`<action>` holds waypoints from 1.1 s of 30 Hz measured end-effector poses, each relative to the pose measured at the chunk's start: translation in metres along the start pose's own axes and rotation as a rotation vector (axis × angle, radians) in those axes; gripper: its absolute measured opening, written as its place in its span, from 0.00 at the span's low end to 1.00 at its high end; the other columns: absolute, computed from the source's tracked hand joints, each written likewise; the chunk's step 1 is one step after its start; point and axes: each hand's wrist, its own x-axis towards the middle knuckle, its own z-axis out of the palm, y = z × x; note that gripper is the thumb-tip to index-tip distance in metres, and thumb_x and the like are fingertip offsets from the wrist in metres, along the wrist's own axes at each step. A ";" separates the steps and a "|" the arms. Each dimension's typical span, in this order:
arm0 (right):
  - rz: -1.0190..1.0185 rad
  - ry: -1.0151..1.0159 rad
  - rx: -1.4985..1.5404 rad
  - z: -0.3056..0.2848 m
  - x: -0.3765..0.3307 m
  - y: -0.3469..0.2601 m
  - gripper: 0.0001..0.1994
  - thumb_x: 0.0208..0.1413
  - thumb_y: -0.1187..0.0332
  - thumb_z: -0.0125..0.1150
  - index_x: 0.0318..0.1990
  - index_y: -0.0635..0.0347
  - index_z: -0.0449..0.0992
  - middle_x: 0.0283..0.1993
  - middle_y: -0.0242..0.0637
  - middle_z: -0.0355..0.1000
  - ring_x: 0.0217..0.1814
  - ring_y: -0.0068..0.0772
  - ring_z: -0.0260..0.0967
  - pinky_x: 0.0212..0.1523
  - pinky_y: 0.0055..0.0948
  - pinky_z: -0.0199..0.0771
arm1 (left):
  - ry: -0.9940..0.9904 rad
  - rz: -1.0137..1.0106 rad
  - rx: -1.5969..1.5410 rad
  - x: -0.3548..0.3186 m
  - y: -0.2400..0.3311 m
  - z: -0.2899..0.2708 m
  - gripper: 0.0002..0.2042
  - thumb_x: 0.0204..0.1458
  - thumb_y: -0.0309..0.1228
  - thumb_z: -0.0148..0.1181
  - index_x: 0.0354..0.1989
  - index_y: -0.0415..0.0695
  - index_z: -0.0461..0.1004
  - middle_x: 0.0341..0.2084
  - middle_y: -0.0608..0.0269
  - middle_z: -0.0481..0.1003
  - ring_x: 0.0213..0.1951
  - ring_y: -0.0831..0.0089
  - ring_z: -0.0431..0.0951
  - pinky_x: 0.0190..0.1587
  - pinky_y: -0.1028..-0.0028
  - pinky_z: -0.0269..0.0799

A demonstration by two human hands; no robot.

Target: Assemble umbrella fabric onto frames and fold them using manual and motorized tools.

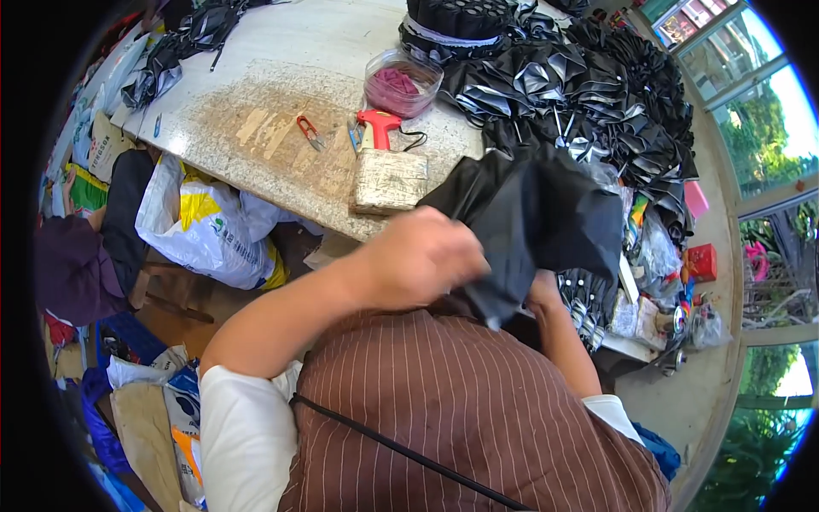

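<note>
A black folding umbrella [520, 226], its fabric loose and partly spread, is in front of me at the table's near edge. Under the fabric's lower right side, my right hand [543, 292] is closed on the umbrella; the cloth covers most of its fingers. My left hand [435, 256] is raised at the umbrella's left edge, blurred by motion. Its fingers are curled in, and whatever they may hold cannot be made out. Just beyond that hand lies a worn, pale block [391, 181] on the table.
On the stained white table [256, 77] lie red-handled thread snips [310, 132], a red glue gun [378, 124] and a clear tub [403, 83] with dark pink material. Black umbrellas [580, 81] are heaped at the right. White bags [209, 226] stand below left; another person's sleeve [77, 269] shows there.
</note>
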 end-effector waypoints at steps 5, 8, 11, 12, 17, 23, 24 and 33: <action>-0.102 0.097 0.283 -0.016 0.012 -0.012 0.25 0.52 0.64 0.61 0.58 0.62 0.67 0.51 0.39 0.72 0.46 0.33 0.71 0.51 0.29 0.70 | 0.346 -0.186 0.151 0.011 -0.012 -0.041 0.13 0.54 0.41 0.55 0.27 0.44 0.72 0.20 0.62 0.70 0.29 0.66 0.71 0.46 0.68 0.65; -0.185 0.053 0.167 0.019 0.034 -0.038 0.25 0.54 0.64 0.60 0.58 0.62 0.66 0.53 0.40 0.70 0.48 0.33 0.69 0.53 0.29 0.68 | 0.467 0.274 0.586 0.035 -0.020 0.007 0.15 0.54 0.42 0.54 0.39 0.42 0.72 0.28 0.63 0.73 0.33 0.66 0.71 0.56 0.59 0.57; -0.282 0.060 0.057 0.019 0.010 -0.045 0.25 0.55 0.64 0.58 0.59 0.62 0.65 0.54 0.40 0.69 0.50 0.34 0.68 0.55 0.29 0.66 | 0.214 0.325 0.548 0.041 -0.012 0.022 0.18 0.52 0.43 0.57 0.43 0.42 0.71 0.28 0.64 0.73 0.33 0.65 0.71 0.61 0.53 0.47; -0.314 0.065 0.024 0.016 0.006 -0.050 0.24 0.55 0.64 0.57 0.59 0.61 0.65 0.55 0.40 0.68 0.51 0.34 0.67 0.55 0.29 0.65 | 0.129 0.324 0.391 0.038 -0.006 0.021 0.16 0.53 0.41 0.57 0.42 0.42 0.72 0.28 0.65 0.73 0.32 0.66 0.71 0.58 0.56 0.52; -0.458 0.100 -0.136 -0.019 0.004 -0.079 0.24 0.57 0.64 0.55 0.61 0.61 0.63 0.57 0.40 0.66 0.55 0.34 0.65 0.58 0.29 0.62 | -0.048 0.165 -0.464 0.011 0.012 -0.003 0.06 0.55 0.29 0.54 0.37 0.41 0.74 0.27 0.67 0.74 0.27 0.70 0.70 0.40 0.73 0.67; -0.622 0.059 -0.363 0.016 0.007 -0.111 0.24 0.59 0.64 0.52 0.62 0.60 0.61 0.60 0.41 0.63 0.59 0.35 0.62 0.61 0.28 0.58 | 0.535 0.425 0.598 0.069 0.006 -0.018 0.09 0.53 0.30 0.56 0.36 0.38 0.74 0.30 0.62 0.74 0.33 0.65 0.72 0.52 0.68 0.61; -0.648 0.042 -0.400 0.009 -0.014 -0.105 0.24 0.60 0.64 0.51 0.62 0.60 0.61 0.61 0.41 0.63 0.59 0.35 0.61 0.62 0.28 0.57 | 0.511 0.408 0.673 0.075 0.002 -0.009 0.10 0.52 0.33 0.56 0.36 0.38 0.73 0.30 0.61 0.74 0.35 0.63 0.72 0.55 0.65 0.58; -0.878 0.048 -0.690 0.016 -0.042 -0.132 0.23 0.63 0.63 0.46 0.65 0.59 0.58 0.65 0.41 0.58 0.66 0.36 0.57 0.67 0.28 0.51 | -0.408 -0.178 -1.146 0.023 0.031 -0.024 0.22 0.59 0.47 0.46 0.32 0.36 0.73 0.22 0.59 0.74 0.27 0.61 0.72 0.39 0.69 0.68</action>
